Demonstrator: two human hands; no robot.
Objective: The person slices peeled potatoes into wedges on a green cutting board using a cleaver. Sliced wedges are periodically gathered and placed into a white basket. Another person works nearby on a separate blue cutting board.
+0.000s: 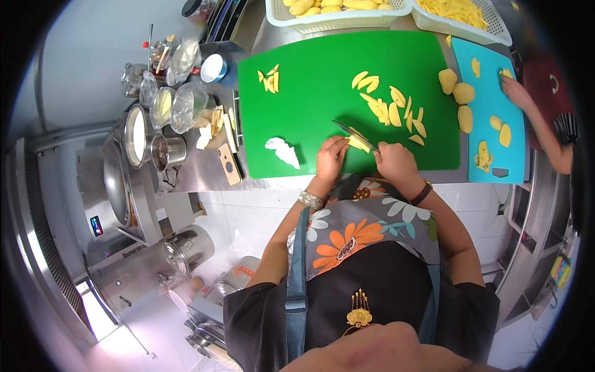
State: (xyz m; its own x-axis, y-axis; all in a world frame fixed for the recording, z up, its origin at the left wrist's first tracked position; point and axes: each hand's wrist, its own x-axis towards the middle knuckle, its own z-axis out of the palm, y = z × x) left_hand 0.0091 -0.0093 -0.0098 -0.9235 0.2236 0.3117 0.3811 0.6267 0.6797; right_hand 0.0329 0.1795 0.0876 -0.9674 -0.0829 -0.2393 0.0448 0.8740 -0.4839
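My right hand [397, 162] is closed around the handle of a kitchen knife [349, 131], over the front of a green cutting board [311, 102]. The blade points up and left, against cut potato pieces [359, 143]. My left hand [331, 156] holds the left end of these pieces with its fingertips, beside the blade. Several potato wedges [394, 114] lie scattered right of centre on the board. A smaller group of potato pieces [270, 81] is at its upper left. A crumpled white paper or cloth [282, 151] rests near the front left corner.
Peeled potatoes [464, 94] sit at the board's right edge, beside a blue cutting board [492, 102], where another person's hand [516, 92] touches a potato piece. Behind stand a basket of potatoes [334, 21] and a basket of cut strips [465, 32]. Left are a phone [229, 163], bowls and steel pots.
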